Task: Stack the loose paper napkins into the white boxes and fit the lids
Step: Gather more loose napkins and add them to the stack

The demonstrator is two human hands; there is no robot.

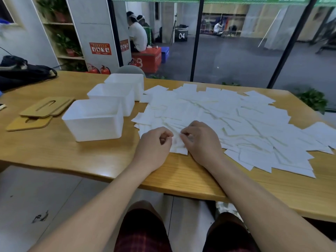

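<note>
Many loose white paper napkins (227, 117) lie spread over the right half of the wooden table (72, 153). Three open white boxes stand in a row at the left: the nearest box (94, 122), a middle box (112, 96) and a far box (127, 82). Wooden lids with slots (45, 106) lie left of the boxes. My left hand (154, 148) and my right hand (200, 140) rest at the near edge of the pile, fingers curled, both pinching a small stack of napkins (178, 144) between them.
A black bag (23, 71) sits on the table's far left corner. Glass panels with dark posts stand behind the table, and people sit beyond them. A grey chair back (130, 70) shows behind the boxes. My knees are under the table's near edge.
</note>
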